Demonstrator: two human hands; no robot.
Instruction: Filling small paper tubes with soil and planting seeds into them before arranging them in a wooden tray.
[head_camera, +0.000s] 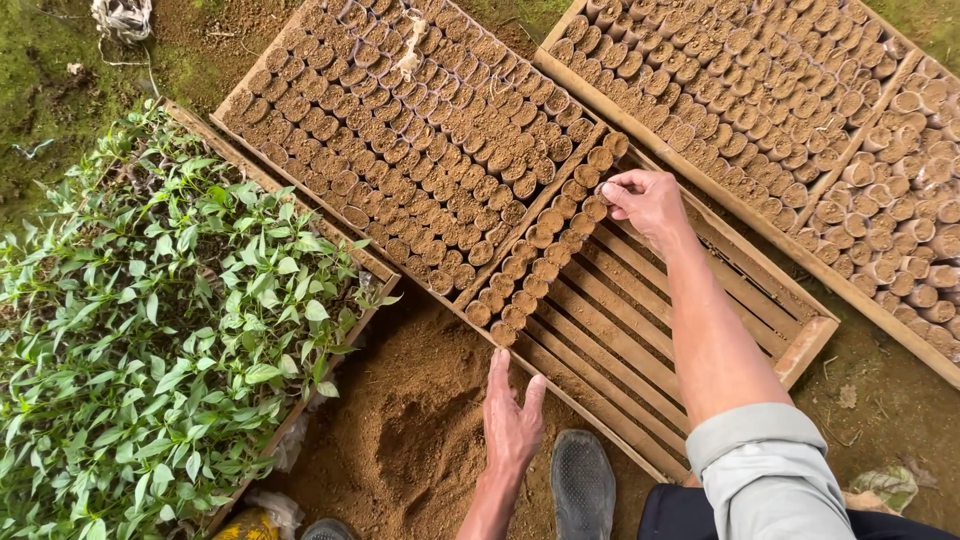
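The right hand (648, 200) pinches a small soil pot (597, 208) at the top of the short rows in the slatted tray (700, 290) – it looks soft and crumbly, so hold its sides gently – while the left hand (511, 425), flat and wide, rests at 6 o'clock by the soil heap (400, 440).

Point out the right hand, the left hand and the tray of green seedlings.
right hand (648, 203), head view, on the back of the hand.
left hand (511, 425), head view, on the back of the hand.
tray of green seedlings (375, 270), head view, on its wooden rim.
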